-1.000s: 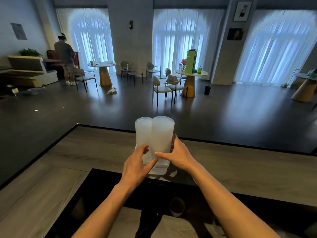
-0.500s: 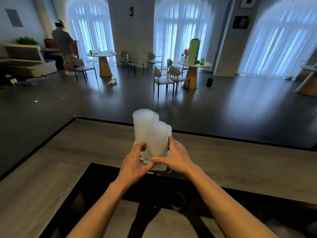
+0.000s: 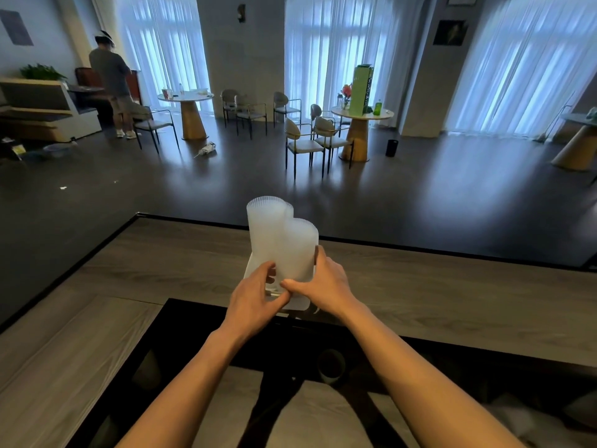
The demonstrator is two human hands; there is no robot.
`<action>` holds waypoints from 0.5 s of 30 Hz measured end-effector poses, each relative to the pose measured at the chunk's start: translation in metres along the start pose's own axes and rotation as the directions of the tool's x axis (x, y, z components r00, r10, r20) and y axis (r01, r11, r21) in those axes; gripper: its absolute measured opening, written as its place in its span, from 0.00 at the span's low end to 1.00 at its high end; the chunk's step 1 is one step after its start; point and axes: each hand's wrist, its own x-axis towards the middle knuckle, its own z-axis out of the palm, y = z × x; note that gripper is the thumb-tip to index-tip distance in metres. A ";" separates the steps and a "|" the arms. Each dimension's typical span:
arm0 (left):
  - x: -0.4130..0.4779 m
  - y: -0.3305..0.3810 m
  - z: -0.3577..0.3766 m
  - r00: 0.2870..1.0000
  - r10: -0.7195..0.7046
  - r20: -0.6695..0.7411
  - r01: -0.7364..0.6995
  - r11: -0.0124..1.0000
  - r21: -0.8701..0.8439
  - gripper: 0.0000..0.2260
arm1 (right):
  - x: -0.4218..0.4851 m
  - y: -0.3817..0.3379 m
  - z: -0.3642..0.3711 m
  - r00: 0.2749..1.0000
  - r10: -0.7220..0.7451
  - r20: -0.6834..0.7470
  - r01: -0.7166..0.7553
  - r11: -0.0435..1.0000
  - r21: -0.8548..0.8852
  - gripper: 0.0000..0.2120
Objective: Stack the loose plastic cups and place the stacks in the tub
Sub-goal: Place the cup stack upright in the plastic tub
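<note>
Cup stacks (image 3: 281, 240) sit low in the tub (image 3: 299, 304), gripped by my left hand (image 3: 255, 299) and right hand (image 3: 323, 286); next, probably: seat, release.

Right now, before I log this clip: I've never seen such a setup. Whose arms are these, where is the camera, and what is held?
No machine here: a person wears a wide-angle camera on the head, looking forward and down, so the arms are their own. The left hand and right hand curl around the bases of the stacks of plastic cups, which stand upright in a white tub on a wooden counter. Behind is a room with round tables and chairs.
</note>
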 end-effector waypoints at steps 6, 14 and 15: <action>-0.007 0.003 0.000 1.000 -0.005 -0.010 0.005 1.000 -0.021 0.30 | -0.008 -0.004 0.000 1.000 0.013 0.020 -0.014 0.998 0.057 0.47; -0.026 0.018 0.006 0.979 0.071 -0.189 -0.070 0.997 0.013 0.13 | -0.034 0.012 -0.003 0.991 0.027 -0.130 0.000 0.979 0.204 0.39; -0.029 0.020 0.009 0.984 0.073 -0.161 -0.075 0.997 -0.010 0.11 | -0.038 0.014 -0.006 0.990 0.025 -0.138 0.005 0.976 0.216 0.33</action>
